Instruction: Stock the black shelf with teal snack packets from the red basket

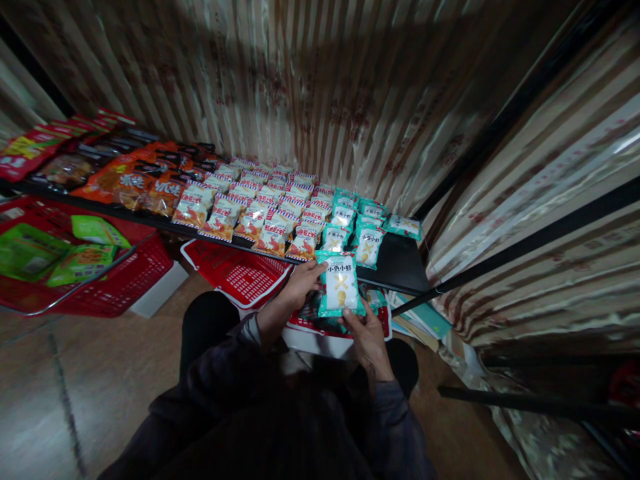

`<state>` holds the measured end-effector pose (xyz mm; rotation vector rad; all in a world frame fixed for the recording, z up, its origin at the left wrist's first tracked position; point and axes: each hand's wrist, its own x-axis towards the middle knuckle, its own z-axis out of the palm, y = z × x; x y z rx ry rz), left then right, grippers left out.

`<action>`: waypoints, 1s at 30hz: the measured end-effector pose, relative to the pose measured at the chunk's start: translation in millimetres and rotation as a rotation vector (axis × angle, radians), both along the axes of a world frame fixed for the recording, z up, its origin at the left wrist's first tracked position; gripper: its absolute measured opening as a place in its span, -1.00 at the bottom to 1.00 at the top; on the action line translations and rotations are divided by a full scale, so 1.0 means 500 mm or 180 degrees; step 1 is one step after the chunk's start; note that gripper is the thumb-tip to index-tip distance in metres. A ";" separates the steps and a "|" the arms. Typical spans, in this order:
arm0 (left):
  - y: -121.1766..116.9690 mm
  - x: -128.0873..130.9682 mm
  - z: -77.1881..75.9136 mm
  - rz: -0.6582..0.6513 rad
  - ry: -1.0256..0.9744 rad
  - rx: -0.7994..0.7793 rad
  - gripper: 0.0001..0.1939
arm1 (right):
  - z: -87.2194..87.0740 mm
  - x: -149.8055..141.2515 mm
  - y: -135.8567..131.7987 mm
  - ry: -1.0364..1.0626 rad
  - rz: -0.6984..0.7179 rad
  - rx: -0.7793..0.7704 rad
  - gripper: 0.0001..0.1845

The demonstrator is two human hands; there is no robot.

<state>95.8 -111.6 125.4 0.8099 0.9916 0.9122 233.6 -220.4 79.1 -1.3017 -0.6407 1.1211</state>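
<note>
Before striped sheeting, the left hand and right hand pinch a teal-and-white packet at the black shelf's front edge, near its right corner.

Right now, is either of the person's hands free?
No, the left hand and the right hand both hold the same teal-and-white packet.

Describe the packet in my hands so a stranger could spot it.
Find the black shelf, then the teal-and-white packets toward its right end. The held packet is just in front of them; unlike those, your left hand and right hand grip it.
</note>
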 end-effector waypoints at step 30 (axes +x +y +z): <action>-0.053 0.010 0.046 -0.0023 -0.0642 0.0413 -0.52 | 0.054 -0.016 -0.040 -0.3860 -0.0446 0.1424 -0.50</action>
